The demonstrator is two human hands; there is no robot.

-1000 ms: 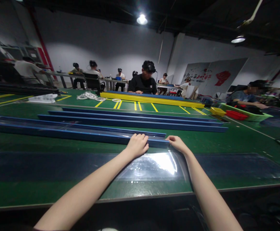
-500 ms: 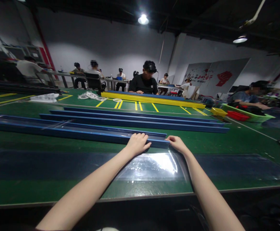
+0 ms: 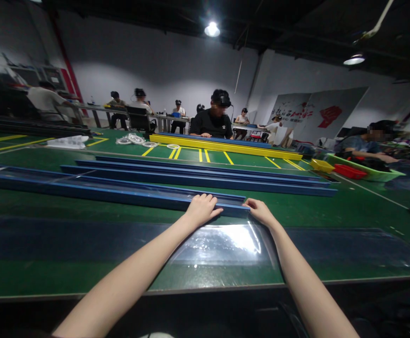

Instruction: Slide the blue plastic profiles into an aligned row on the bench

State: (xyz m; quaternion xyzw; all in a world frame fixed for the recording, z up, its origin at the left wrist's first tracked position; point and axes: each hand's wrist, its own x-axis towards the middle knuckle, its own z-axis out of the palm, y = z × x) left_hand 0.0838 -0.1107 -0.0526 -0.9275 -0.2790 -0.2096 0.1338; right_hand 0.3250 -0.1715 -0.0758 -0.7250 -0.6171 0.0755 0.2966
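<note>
A long blue channel (image 3: pixel 148 199) lies on the green table with a clear plastic strip (image 3: pixel 134 186) along its inside. Near its right end my left hand (image 3: pixel 203 207) grips the near wall, fingers over the top edge and thumb stretched along the outer face. At that same end my right hand (image 3: pixel 259 210) is closed, its bent fingertips pinching the corner of the channel; exactly what lies between them is hidden. Below both hands a wide clear plastic sheet (image 3: pixel 335 244) lies flat, shining under the lamp, with my forearms crossing over it.
Behind the channel lie more blue channels (image 3: pixel 197 179). Farther back, a yellow channel (image 3: pixel 226 146) lies before a person in black (image 3: pixel 210 123), beside coils of white cord (image 3: pixel 134 139). On the right are a red tray (image 3: pixel 350 172) and a green basin (image 3: pixel 384 176).
Both hands keep the same hold at the channel's right end. The view has shifted very slightly; nothing else visibly differs.
</note>
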